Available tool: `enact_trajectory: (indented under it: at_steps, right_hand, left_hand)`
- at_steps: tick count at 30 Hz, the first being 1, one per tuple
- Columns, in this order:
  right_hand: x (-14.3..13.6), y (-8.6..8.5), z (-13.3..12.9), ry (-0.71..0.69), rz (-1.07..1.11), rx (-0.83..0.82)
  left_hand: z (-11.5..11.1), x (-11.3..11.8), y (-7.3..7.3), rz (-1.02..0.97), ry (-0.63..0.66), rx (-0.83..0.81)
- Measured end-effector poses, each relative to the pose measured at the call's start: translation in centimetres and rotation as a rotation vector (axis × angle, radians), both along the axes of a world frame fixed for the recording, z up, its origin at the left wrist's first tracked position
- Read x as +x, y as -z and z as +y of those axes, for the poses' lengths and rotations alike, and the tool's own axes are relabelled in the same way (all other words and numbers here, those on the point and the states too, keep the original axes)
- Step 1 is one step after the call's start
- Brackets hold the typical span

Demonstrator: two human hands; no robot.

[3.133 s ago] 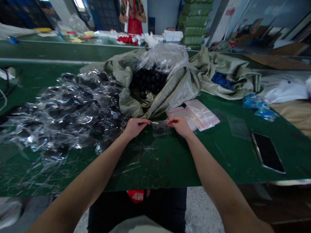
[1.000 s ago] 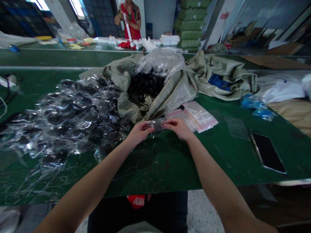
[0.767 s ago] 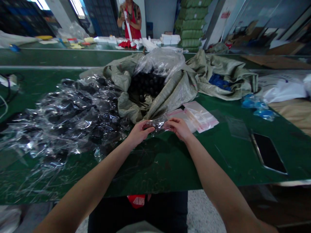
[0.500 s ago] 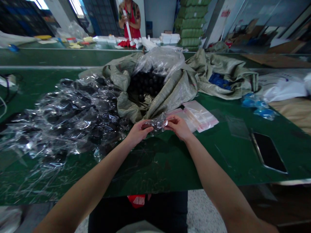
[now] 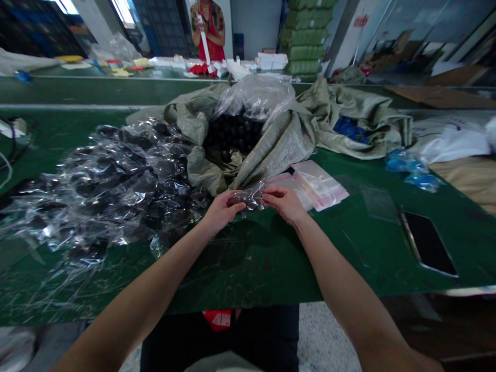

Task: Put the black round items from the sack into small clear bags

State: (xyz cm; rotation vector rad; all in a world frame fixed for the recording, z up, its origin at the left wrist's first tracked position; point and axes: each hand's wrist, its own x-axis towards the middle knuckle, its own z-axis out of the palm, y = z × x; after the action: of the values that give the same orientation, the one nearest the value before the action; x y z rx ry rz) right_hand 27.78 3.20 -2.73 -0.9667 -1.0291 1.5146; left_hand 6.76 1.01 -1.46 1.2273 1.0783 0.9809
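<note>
The left hand's [image 5: 219,213] grip is pinching the left end of a small, shiny clear bag [image 5: 252,198] with something dark in it. The right hand's [image 5: 289,205] grip is pinching the right end with thumb and fingers. The hands have come closer together, so the bag now bunches up between them and less of it shows.

The bag is near the middle of the green counter [image 5: 329,268], back from its front edge. Just behind it is a big open sack [image 5: 289,139] with black balls [image 5: 234,135] inside. A big pile of wrapped black things [image 5: 127,186] covers much of the counter's left side. Flat clear bags [image 5: 321,187] lie just beside the right hand. Farther out, a phone [image 5: 429,243] lies near the front right corner.
</note>
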Motion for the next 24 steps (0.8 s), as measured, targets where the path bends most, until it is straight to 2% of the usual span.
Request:
enact_trajectory:
  at_steps: [5, 11, 15, 18, 21, 23, 24]
  right_hand:
    - [-0.6, -0.4, -0.4, 0.027, 0.067, -0.017]
    - [-1.0, -1.0, -0.8, -0.004, 0.075, -0.003]
    - [-0.9, -1.2, -0.9, -0.044, 0.102, -0.015]
    - [-0.4, -1.1, -0.7, -0.044, 0.041, 0.005]
    - [0.9, -1.2, -0.1, 0.075, -0.188, 0.104]
    - [2.0, -1.2, 0.4, 0.214, -0.536, 0.236]
    - [2.6, -1.3, 0.6, 0.271, -0.750, 0.306]
  left_hand:
    - [-0.3, 0.4, -0.1, -0.159, 0.043, -0.058]
    - [-0.2, 0.7, -1.4, 0.083, -0.065, 0.016]
    - [0.1, 0.5, -2.3, 0.127, -0.010, 0.070]
    - [0.4, 0.0, -3.1, 0.179, 0.024, 0.108]
    - [1.2, -1.8, -4.8, 0.311, 0.009, 0.169]
    - [2.3, -4.4, -6.7, 0.452, -0.096, 0.277]
    - [3.2, -6.1, -7.7, 0.541, -0.204, 0.351]
